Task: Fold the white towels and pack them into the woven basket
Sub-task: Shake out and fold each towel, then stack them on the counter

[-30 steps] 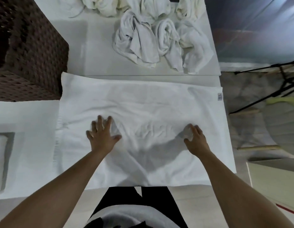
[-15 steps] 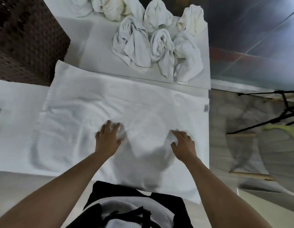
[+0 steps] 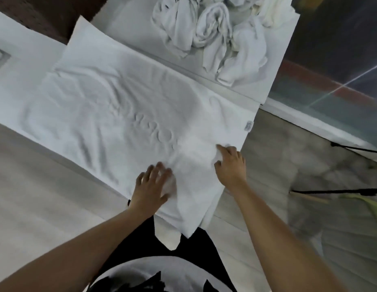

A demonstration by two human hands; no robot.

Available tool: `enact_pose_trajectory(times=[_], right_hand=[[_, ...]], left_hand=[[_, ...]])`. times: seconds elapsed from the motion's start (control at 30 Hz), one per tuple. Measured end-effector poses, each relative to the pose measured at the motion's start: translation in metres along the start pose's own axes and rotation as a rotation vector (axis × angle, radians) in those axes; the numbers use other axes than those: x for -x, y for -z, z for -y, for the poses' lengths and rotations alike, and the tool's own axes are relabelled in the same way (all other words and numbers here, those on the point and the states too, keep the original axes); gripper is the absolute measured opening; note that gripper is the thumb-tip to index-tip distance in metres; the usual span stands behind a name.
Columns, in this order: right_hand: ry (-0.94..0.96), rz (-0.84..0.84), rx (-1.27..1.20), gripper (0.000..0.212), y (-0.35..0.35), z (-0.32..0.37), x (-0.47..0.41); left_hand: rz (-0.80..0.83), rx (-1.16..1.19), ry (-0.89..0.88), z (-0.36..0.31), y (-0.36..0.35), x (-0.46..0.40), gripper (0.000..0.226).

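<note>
A large white towel (image 3: 124, 114) with raised lettering lies spread across the white table (image 3: 128, 20); its near right corner hangs over the edge toward my body. My left hand (image 3: 154, 184) rests on the towel near its front edge with fingers spread. My right hand (image 3: 230, 163) sits close to the towel's right edge, fingers bent, with a small bunch of cloth pinched at the fingertips. Only a corner of the dark brown woven basket (image 3: 46, 17) shows, at the top left, touching the towel's far corner.
Several crumpled white towels (image 3: 215, 32) are heaped at the back right of the table. Black tripod legs (image 3: 356, 148) and a yellow-green object (image 3: 371, 207) stand on the floor to the right. The table edge runs just right of my right hand.
Both hands slid over the towel toward its near right corner and came closer together. The view swung, so the basket and towel pile shifted toward the top of the frame.
</note>
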State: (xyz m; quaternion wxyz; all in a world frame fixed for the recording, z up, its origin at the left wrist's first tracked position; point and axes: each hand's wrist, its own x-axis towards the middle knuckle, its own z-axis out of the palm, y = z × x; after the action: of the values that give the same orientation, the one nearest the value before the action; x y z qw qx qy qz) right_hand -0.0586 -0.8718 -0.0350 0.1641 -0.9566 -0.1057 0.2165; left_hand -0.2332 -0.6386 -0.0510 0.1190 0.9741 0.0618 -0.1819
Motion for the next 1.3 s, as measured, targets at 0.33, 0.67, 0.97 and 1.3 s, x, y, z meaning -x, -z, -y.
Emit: enact_pose_trajectory(times=[0.33,0.67,0.97,1.3], right_hand=[[-0.080,0.047,0.004,0.059,0.046,-0.056,-0.054],[-0.173,-0.013,-0.419,0.052,0.041,-0.065,-0.076],[-0.374,-0.335,-0.641,0.022,0.052,-0.037,-0.070],[-0.575,-0.134,-0.970,0.054,0.083,-0.010,-0.081]], left_hand=[[-0.081,-0.174,-0.269,-0.104,-0.068,0.075,0.095],[-0.056,0.001,-0.197,-0.101,-0.055,0.063,0.069],[-0.161,0.282,-0.121,-0.107,-0.030,0.087,0.032],[-0.271,0.784,0.253,-0.089,0.031,0.121,0.031]])
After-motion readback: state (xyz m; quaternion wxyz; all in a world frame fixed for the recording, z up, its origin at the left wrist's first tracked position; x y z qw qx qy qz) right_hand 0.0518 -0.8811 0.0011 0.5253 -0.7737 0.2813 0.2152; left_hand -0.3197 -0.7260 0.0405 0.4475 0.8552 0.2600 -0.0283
